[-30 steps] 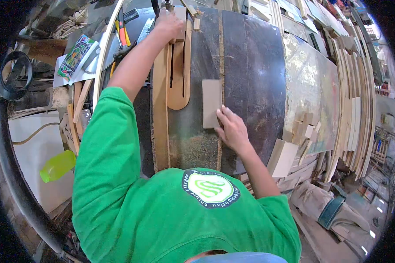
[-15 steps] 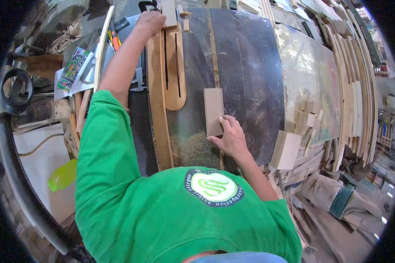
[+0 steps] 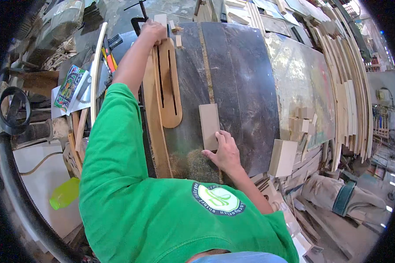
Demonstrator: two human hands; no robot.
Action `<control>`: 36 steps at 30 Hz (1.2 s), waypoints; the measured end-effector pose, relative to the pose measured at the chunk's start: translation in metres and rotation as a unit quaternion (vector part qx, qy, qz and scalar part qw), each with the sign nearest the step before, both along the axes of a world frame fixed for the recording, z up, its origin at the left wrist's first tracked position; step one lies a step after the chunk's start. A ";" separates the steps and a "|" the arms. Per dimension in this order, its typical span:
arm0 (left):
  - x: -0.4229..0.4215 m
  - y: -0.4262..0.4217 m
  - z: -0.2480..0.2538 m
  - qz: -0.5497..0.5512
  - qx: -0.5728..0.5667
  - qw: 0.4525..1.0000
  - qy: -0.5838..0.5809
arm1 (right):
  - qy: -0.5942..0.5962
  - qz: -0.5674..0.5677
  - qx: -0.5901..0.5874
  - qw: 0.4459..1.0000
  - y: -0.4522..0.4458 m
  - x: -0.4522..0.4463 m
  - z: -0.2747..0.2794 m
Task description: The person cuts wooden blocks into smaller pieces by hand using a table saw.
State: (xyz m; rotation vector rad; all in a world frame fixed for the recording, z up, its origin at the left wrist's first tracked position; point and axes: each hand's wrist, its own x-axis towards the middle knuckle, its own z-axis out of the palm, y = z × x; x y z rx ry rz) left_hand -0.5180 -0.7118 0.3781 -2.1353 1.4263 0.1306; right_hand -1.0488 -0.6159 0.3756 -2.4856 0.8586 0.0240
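Observation:
My right hand (image 3: 226,152) grips the near right corner of a flat rectangular wooden block (image 3: 210,125), fingers along its right edge and thumb by its near end. The block lies on the dark tabletop (image 3: 245,87). At the far left of the table, my left hand (image 3: 152,33) is closed beside a pale wooden block (image 3: 161,20), its fingers curled and partly hidden. A black clamp (image 3: 138,22) stands right behind that hand. Nearer me lies a round-ended board with two slots (image 3: 171,114), alongside a long wooden strip (image 3: 157,131).
Small offcuts (image 3: 178,41) lie near the far end, and sawdust (image 3: 193,164) near my body. At the right stand a larger block (image 3: 283,158) and a pile of small pieces (image 3: 303,125). Long boards (image 3: 353,105) are stacked beyond. Tools (image 3: 109,59) lie at the left.
The view has shifted, so the table and both hands appear lower. My right hand is still at the flat block, and my left hand stays beside the pale block and clamp.

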 end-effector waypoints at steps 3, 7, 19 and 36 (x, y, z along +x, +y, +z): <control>0.033 0.011 -0.019 -0.094 -0.231 0.968 0.012 | 0.011 -0.028 0.026 0.999 0.002 0.005 0.004; -0.003 0.005 0.029 -0.018 -0.293 0.956 -0.021 | -0.091 -0.068 0.087 0.990 -0.004 -0.006 -0.011; -0.385 0.040 0.009 -0.230 -0.466 0.792 0.320 | -0.503 -0.319 0.528 0.605 -0.031 -0.140 0.056; -0.482 0.051 0.043 0.210 -0.389 0.259 0.858 | -0.264 -0.141 0.255 0.919 0.005 -0.152 0.057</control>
